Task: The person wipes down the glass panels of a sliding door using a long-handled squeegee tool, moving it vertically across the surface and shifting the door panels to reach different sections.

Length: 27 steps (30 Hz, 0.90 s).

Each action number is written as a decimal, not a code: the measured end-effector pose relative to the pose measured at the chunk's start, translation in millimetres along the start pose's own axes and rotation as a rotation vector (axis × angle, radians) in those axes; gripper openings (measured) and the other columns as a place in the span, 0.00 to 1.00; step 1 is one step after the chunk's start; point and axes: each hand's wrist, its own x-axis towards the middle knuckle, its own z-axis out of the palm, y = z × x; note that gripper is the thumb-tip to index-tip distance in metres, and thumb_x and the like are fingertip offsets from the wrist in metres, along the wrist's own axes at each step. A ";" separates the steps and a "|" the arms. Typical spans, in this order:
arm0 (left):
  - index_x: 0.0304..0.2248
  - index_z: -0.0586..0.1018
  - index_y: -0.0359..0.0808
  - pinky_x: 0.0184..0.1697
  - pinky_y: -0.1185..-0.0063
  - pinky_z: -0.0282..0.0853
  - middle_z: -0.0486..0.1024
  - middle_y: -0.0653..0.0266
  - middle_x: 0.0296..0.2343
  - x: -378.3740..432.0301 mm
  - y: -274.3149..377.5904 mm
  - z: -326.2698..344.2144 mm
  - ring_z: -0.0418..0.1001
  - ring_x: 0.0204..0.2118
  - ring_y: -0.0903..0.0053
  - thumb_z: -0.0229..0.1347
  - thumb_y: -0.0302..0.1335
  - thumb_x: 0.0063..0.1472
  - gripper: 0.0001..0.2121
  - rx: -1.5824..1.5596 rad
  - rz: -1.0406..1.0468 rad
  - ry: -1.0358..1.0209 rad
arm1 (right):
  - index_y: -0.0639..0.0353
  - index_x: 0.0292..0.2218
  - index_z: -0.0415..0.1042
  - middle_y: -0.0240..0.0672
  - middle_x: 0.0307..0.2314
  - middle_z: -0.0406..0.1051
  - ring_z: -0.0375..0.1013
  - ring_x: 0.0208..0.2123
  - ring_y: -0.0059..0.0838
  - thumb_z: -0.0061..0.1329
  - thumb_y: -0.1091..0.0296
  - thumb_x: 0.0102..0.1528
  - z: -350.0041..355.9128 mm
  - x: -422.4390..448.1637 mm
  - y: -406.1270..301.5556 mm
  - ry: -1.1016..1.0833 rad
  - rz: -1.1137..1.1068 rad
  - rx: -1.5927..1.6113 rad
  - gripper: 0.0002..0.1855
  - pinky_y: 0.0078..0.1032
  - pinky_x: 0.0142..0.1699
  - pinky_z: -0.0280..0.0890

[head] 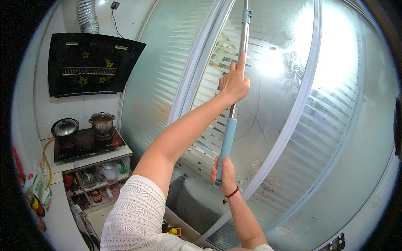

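Observation:
A telescopic metal pole [245, 36] runs upward in front of me and leaves the view at the top, so its head is hidden. Around its upper part sits a blue locking collar [247, 16]. My left hand [235, 82] is wrapped around the metal tube, with one finger stretched along it. Lower down, my right hand [225, 174] holds the end of the blue grip [228, 135]; a dark red bead bracelet [233, 193] circles that wrist. Just behind the pole stands a frosted glass sliding door panel [267, 103] with etched flowers and stripes.
White door frames [282, 131] cross beside the pole. At left, a black range hood [91, 64] hangs above a cooktop [89, 144] bearing a lidded pan [65, 128] and a steel pot [102, 123]. Shelves [94, 185] below hold bags and jars. A yellow-capped bottle [173, 231] stands near the floor.

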 end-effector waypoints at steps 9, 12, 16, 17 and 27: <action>0.60 0.41 0.42 0.28 0.66 0.67 0.62 0.50 0.39 -4.1 -46.7 -14.2 0.72 0.26 0.60 0.46 0.24 0.50 0.39 0.226 -0.053 0.093 | 0.60 0.37 0.60 0.29 0.18 0.62 0.62 0.15 0.17 0.48 0.66 0.55 19.3 3.5 60.0 0.273 -0.282 -0.460 0.12 0.19 0.20 0.58; 0.60 0.41 0.42 0.31 0.66 0.67 0.59 0.49 0.42 -18.7 -40.1 -18.8 0.71 0.27 0.58 0.46 0.24 0.50 0.39 0.181 -0.052 -0.006 | 0.60 0.34 0.61 0.29 0.17 0.63 0.62 0.15 0.18 0.51 0.66 0.53 29.2 -7.3 46.3 0.215 -0.115 -0.344 0.12 0.20 0.20 0.57; 0.60 0.41 0.42 0.34 0.65 0.67 0.57 0.47 0.43 -20.6 -47.2 -13.0 0.69 0.30 0.54 0.46 0.23 0.50 0.39 0.100 0.014 -0.004 | 0.60 0.30 0.61 0.27 0.13 0.61 0.60 0.13 0.17 0.52 0.68 0.52 29.6 -13.4 42.0 0.112 0.024 -0.169 0.12 0.20 0.18 0.56; 0.60 0.41 0.42 0.35 0.65 0.67 0.57 0.46 0.43 -16.7 -50.5 -8.4 0.69 0.30 0.54 0.45 0.23 0.50 0.39 0.096 0.034 0.023 | 0.60 0.30 0.60 0.27 0.14 0.61 0.60 0.12 0.17 0.51 0.69 0.52 25.9 -9.4 44.0 0.113 -0.017 -0.194 0.11 0.20 0.16 0.54; 0.60 0.41 0.41 0.46 0.63 0.62 0.57 0.39 0.43 69.8 -20.3 3.8 0.65 0.40 0.47 0.44 0.23 0.48 0.39 0.138 -0.021 0.098 | 0.60 0.29 0.60 0.28 0.13 0.61 0.60 0.10 0.17 0.49 0.70 0.51 2.6 61.1 -20.8 0.062 -0.042 -0.182 0.10 0.21 0.14 0.55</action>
